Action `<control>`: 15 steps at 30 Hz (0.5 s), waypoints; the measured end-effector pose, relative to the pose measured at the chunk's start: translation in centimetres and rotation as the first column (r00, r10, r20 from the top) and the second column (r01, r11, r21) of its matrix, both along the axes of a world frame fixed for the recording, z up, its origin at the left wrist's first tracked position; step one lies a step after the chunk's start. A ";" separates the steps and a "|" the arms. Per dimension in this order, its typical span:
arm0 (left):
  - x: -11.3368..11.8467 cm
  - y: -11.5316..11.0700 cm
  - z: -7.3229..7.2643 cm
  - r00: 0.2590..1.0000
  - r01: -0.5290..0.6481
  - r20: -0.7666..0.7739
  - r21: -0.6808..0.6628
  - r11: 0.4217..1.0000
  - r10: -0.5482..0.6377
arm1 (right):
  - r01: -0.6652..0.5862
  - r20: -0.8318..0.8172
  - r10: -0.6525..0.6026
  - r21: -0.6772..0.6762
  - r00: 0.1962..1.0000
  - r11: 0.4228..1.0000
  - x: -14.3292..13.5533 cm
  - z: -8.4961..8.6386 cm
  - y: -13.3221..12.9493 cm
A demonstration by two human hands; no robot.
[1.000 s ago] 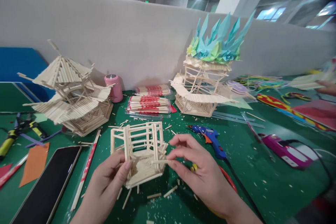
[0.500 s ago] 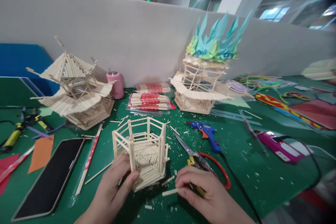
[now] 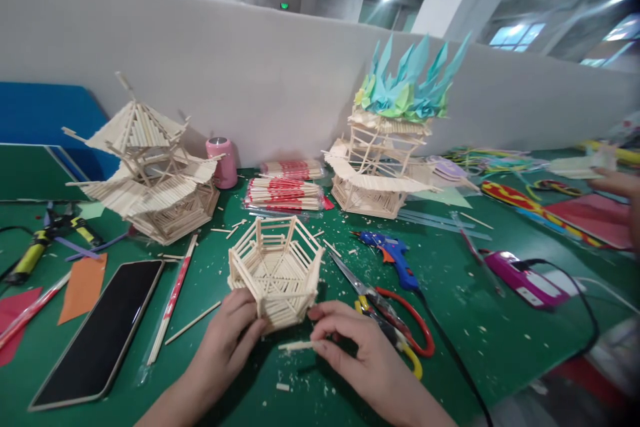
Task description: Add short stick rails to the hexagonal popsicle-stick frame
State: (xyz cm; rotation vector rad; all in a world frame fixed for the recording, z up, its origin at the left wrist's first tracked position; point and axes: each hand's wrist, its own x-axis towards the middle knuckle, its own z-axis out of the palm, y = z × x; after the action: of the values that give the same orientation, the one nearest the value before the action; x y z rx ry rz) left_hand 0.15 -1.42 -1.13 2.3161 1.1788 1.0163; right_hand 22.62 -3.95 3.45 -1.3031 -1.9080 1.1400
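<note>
A hexagonal frame of pale wooden sticks, open at the top, rests on the green table. My left hand grips its near left corner between thumb and fingers. Just right of and below the frame, my right hand pinches a short stick, its fingertips near the frame's near right side. Red-handled scissors and a yellow-handled tool, partly hidden, lie beyond my right hand. Behind them is a blue glue gun.
Two stick pavilions stand behind, one left, one right topped with blue paper. Bundled sticks, a pink bottle, a phone and a magenta device lie around. Another person's hand shows at right.
The frame has tipped and shifted slightly away, so its floor shows more. My right hand has moved left with the short stick, closer to the frame. Another person's hand at right has moved.
</note>
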 end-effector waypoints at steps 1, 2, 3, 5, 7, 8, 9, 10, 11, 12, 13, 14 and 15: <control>0.0 0.5 -0.1 1.000 -0.029 -0.004 0.000 1.000 0.029 | 0.004 -0.005 -0.004 0.006 1.000 1.000 -0.2 0.0 0.1; -0.1 1.1 -0.3 0.998 -0.057 -0.008 0.000 0.998 0.057 | 0.000 -0.014 0.000 0.011 1.000 1.000 -0.4 0.0 0.2; -0.2 1.5 -0.5 0.996 -0.086 -0.015 0.002 0.996 0.086 | -0.005 -0.024 0.006 0.017 1.000 1.000 -0.6 0.1 0.3; -0.5 2.0 -0.9 0.989 -0.143 -0.032 0.007 0.990 0.143 | -0.012 -0.025 0.012 0.025 1.000 1.000 -0.9 0.2 0.3; -1.1 1.7 -1.2 0.976 -0.212 -0.051 0.019 0.977 0.213 | 0.003 0.006 -0.003 0.030 1.000 1.000 -0.9 0.1 0.1; -1.4 1.1 -1.2 0.965 -0.256 -0.057 0.027 0.966 0.257 | 0.016 0.030 -0.017 0.031 0.999 0.999 -0.9 0.1 0.0; -1.7 0.4 -1.1 0.950 -0.305 -0.062 0.046 0.951 0.307 | 0.026 0.055 -0.028 0.033 0.998 0.999 -0.8 0.0 -0.1; -1.9 -0.6 -0.9 0.930 -0.359 -0.065 0.058 0.932 0.362 | 0.028 0.079 -0.031 0.035 0.996 0.999 -0.8 -0.1 -0.3; -1.9 -1.7 -0.6 0.909 -0.407 -0.064 0.082 0.910 0.412 | 0.016 0.098 -0.019 0.037 0.995 0.999 -0.8 -0.3 -0.4; -1.6 -2.8 -0.4 0.901 -0.413 -0.080 0.137 0.900 0.425 | -0.007 0.113 0.002 0.043 0.994 0.999 -0.9 -0.4 -0.6; -1.2 -3.9 -0.2 0.925 -0.341 -0.110 0.179 0.923 0.364 | -0.042 0.122 0.035 0.054 0.992 0.998 -1.1 -0.5 -0.8; -0.5 -4.9 -0.1 0.952 -0.243 -0.136 0.209 0.947 0.274 | -0.080 0.128 0.070 0.072 0.989 0.994 -1.3 -0.6 -1.0; 0.4 -5.7 -0.2 0.971 -0.139 -0.163 0.222 0.965 0.178 | -0.116 0.128 0.103 0.097 0.986 0.988 -1.6 -0.6 -1.2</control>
State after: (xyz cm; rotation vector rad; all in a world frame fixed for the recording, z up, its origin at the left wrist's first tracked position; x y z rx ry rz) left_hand 0.51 -7.09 -1.30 2.5575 1.4096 1.0464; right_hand 21.02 -5.13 2.81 -1.2504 -2.1230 1.0184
